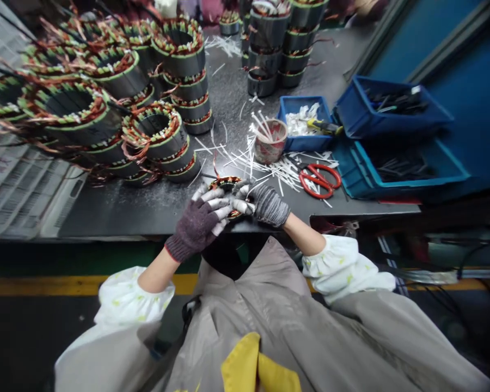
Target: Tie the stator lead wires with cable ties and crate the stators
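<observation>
At the table's front edge, a wound motor stator (224, 183) with copper windings lies between my hands, mostly covered by them. My left hand (204, 218), in a dark purple glove with white-wrapped fingers, grips its left and near side. On its right side is my right hand (263, 203), in a grey striped glove, fingers pinched together at the windings. A thin white cable tie (261, 179) sticks up from these fingers; its lower end is hidden. Just beyond lie many loose white cable ties (283, 173) and a worn cup (271, 142) with more ties standing in it.
Stacked stators (179, 147) crowd the left, with another stack (265, 54) at the back. Red-handled scissors (320, 181) lie to the right. Behind them are a blue bin (304, 142) of white pieces with yellow-handled cutters (324, 127) and two blue bins (396, 122) of dark pieces.
</observation>
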